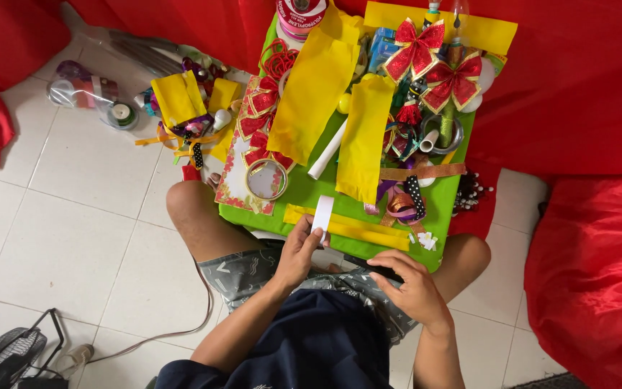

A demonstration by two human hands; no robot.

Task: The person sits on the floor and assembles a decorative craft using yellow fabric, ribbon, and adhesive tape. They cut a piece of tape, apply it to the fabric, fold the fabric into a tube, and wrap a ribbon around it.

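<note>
While left hand pinches flat white strip.

The person wears a dark navy top with short sleeves that leave both forearms bare. The shorts are grey with a scattering of small pale marks. Both knees are bare.

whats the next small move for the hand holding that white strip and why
Probably lower the white paper strip onto the yellow strips at the green board's near edge. The left hand pinches it upright just above them, while the right hand rests on a dark object in the lap, away from the strip.
</note>
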